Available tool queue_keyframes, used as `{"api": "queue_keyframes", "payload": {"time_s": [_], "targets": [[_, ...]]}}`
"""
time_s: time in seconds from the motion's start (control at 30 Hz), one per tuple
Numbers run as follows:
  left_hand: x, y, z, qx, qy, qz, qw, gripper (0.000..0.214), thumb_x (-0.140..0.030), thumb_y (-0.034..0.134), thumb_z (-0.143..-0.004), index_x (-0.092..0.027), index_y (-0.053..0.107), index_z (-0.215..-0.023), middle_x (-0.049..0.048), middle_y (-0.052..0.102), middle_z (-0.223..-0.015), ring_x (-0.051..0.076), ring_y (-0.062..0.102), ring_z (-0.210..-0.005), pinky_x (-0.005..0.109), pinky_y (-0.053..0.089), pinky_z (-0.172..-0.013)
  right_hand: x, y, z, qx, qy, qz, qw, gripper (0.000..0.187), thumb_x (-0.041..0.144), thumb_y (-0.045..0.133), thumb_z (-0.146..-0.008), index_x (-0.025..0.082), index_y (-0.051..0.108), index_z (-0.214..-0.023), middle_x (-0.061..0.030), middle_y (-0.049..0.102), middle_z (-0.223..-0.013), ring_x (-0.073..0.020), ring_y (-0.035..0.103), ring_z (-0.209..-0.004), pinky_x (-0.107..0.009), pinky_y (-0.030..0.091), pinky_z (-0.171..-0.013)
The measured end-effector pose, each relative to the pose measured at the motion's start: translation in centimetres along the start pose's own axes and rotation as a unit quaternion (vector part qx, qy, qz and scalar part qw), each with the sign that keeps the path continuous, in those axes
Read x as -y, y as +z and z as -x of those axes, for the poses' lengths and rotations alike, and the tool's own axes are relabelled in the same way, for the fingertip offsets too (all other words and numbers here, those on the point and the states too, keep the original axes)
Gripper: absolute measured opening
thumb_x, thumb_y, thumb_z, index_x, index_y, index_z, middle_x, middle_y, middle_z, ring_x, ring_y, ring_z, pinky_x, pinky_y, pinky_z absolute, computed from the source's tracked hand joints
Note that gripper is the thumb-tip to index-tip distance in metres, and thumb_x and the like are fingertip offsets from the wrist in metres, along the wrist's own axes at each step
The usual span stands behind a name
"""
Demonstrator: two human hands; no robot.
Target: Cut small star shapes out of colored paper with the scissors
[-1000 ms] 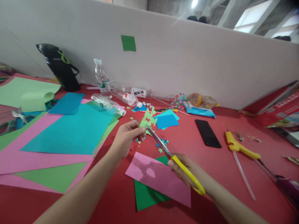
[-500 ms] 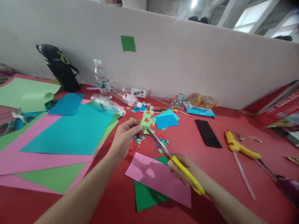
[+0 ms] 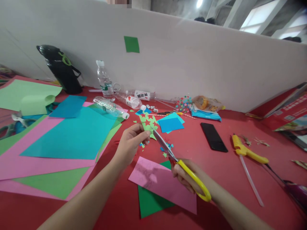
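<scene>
Green paper full of star-shaped holes is pinched, probably by its near edge, in the left hand; yellow scissors are gripped in the right hand, tips just beside that pinch. Skin could be nicked if they are closed there; the paper could be torn by a tug.

Through one head-worn camera, we look forward and down from above and behind our own hands, near them, across the red surface to the white partition and over its edge.
</scene>
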State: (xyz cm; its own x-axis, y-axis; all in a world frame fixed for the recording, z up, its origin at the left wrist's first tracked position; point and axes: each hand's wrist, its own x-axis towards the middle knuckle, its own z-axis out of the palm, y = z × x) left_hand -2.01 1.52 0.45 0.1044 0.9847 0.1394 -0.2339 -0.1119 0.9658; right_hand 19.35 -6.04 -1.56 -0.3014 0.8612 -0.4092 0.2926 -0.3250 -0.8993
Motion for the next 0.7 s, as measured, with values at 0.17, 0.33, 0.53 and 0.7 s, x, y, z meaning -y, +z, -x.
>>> {"api": "queue_keyframes", "payload": {"time_s": [0.17, 0.33, 0.53, 0.7], "targets": [[0.34, 0.0, -0.06, -0.001, -0.001, 0.019, 1.0, 0.007, -0.022, 0.068, -0.077, -0.017, 0.066, -0.071, -0.0016, 0.061, -0.059, 0.008, 0.054, -0.053, 0.021, 0.041, -0.053, -0.2, 0.44, 0.01, 0.003, -0.014, -0.012, 1.0, 0.055, 0.076, 0.05, -0.074, 0.021, 0.049, -0.07, 0.0127, 0.031, -0.038, -0.0039, 0.025, -0.028, -0.015, 0.024, -0.028], [0.17, 0.29, -0.08, -0.002, -0.004, 0.034, 0.999, 0.008, -0.022, 0.069, -0.076, -0.017, 0.066, -0.07, -0.002, 0.061, -0.059, 0.008, 0.053, -0.053, 0.021, 0.041, -0.054, 0.2, 0.88, 0.27, -0.019, -0.003, -0.008, 1.0, 0.051, 0.071, 0.051, -0.075, 0.021, 0.047, -0.068, 0.0126, 0.031, -0.037, -0.0042, 0.026, -0.027, -0.016, 0.02, -0.027], [0.08, 0.16, 0.0, 0.004, -0.007, 0.034, 0.999, 0.009, -0.022, 0.068, -0.076, -0.017, 0.065, -0.07, -0.0022, 0.06, -0.058, 0.008, 0.052, -0.052, 0.021, 0.041, -0.053, 0.32, 0.72, 0.32, -0.006, -0.018, -0.007, 1.0, 0.042, 0.062, 0.05, -0.076, 0.022, 0.046, -0.066, 0.0127, 0.029, -0.035, -0.0051, 0.026, -0.026, -0.016, 0.02, -0.028], [0.21, 0.12, 0.08, 0.019, -0.016, 0.029, 0.999, 0.006, -0.022, 0.069, -0.076, -0.017, 0.066, -0.074, -0.0025, 0.06, -0.059, 0.008, 0.052, -0.052, 0.022, 0.042, -0.052, 0.05, 0.75, 0.08, -0.02, -0.011, -0.006, 1.0, 0.04, 0.059, 0.053, -0.076, 0.021, 0.046, -0.065, 0.0121, 0.031, -0.039, -0.0042, 0.026, -0.029, -0.016, 0.023, -0.028]]}}
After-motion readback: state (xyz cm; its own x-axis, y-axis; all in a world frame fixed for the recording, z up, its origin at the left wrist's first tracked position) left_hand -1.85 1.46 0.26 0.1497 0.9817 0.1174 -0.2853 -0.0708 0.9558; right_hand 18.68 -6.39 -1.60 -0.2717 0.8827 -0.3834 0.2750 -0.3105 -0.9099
